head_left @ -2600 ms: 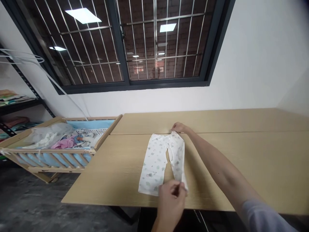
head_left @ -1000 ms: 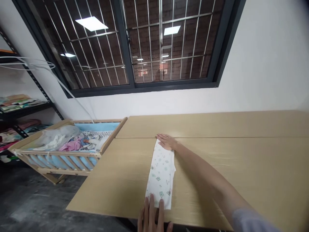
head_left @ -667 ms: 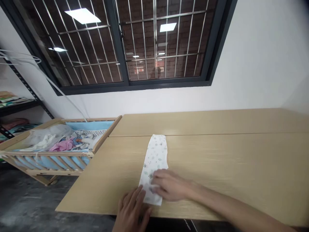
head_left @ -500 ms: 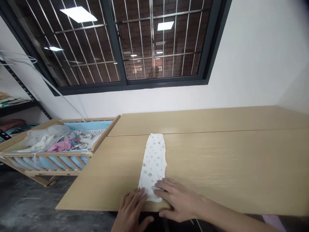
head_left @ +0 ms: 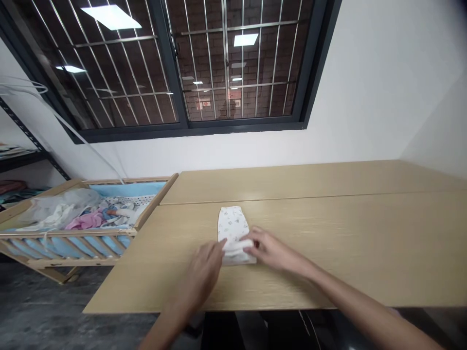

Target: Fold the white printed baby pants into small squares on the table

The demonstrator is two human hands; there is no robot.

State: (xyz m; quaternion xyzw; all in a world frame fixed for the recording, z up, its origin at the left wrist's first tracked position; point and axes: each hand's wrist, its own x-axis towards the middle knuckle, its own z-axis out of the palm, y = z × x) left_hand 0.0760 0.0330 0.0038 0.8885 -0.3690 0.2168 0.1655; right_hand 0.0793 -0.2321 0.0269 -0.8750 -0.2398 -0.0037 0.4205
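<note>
On the wooden table lies a pair of white baby pants (head_left: 232, 221) with a small print, folded lengthwise into a strip. Its near end is folded up over the rest, showing a plain white layer. My left hand (head_left: 205, 265), smeared by motion, grips the left side of this fold between thumb and fingers. At the right side of the fold, my right hand (head_left: 268, 249) pinches the cloth with thumb and fingertips.
The table (head_left: 346, 243) reaches far to the right and has a seam near the back. To its left stands a wooden crib (head_left: 73, 233) with pink, white and blue cloths. Shelves (head_left: 22, 160) with folded cloths are at far left. A barred window (head_left: 189, 73) is above.
The near end of the baby pants has been folded up and away from me, making the strip shorter. Both hands have moved forward from the table's front edge with it.
</note>
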